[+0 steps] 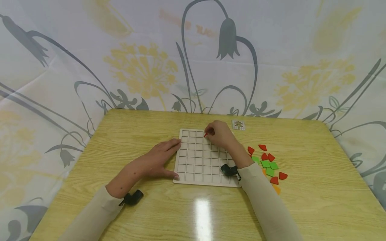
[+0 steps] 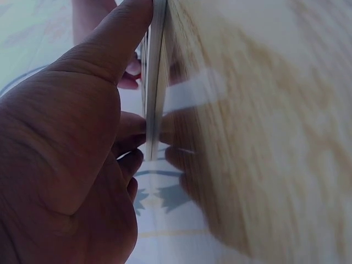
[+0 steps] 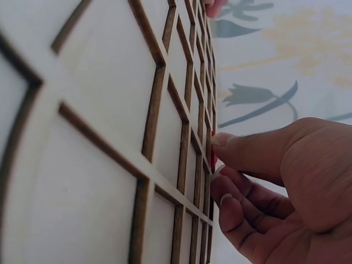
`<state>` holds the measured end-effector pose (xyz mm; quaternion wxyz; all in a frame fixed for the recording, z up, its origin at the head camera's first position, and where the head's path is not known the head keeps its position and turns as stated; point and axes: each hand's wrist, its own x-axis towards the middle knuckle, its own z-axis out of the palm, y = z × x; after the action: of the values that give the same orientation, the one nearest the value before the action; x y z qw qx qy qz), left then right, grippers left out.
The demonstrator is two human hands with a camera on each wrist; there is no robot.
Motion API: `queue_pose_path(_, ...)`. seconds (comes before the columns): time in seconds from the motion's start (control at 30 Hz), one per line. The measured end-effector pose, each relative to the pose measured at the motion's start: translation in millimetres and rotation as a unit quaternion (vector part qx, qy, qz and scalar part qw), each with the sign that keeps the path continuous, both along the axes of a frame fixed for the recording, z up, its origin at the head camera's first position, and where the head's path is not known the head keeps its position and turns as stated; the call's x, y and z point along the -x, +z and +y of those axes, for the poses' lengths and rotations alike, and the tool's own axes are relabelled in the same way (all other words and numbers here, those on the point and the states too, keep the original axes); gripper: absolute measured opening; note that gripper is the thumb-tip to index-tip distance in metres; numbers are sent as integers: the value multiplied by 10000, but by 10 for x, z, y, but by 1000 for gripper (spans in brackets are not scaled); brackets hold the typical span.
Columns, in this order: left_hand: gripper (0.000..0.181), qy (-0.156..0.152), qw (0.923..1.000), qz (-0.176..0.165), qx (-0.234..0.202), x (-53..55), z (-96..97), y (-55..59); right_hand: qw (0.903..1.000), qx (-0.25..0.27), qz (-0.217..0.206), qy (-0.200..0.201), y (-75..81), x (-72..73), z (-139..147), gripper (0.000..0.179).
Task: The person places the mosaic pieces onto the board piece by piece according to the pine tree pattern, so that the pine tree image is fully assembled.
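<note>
A pale wooden grid board lies flat on the table, its square cells framed by raised strips. My right hand pinches a small red tile between thumb and fingers over the far rows of the board. In the right wrist view, the red tile shows right at the grid surface, mostly covered by the fingertips. Along the board's left edge rests my left hand, thumb at the near corner and fingers farther up. The left wrist view shows its thumb against the board's side.
Right of the board lie several loose tiles: red rounded ones, green diamonds and orange ones. A small card with a coloured grid picture lies beyond the board's far right corner. A flower-patterned cloth hangs behind the table.
</note>
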<state>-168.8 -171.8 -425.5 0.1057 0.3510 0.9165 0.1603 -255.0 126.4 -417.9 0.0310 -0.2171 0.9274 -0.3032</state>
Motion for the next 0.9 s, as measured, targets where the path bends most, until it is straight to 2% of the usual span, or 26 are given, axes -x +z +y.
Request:
queue_pose_path(0.4, 122, -24, 10000, -5, -14, 9, -8, -4, 9994, -82, 268, 189, 113, -97, 122, 16)
queue_pose_path(0.9, 120, -53, 9999, 5, -90, 4, -14, 4, 9988, 12, 420, 238, 244, -358, 373, 15)
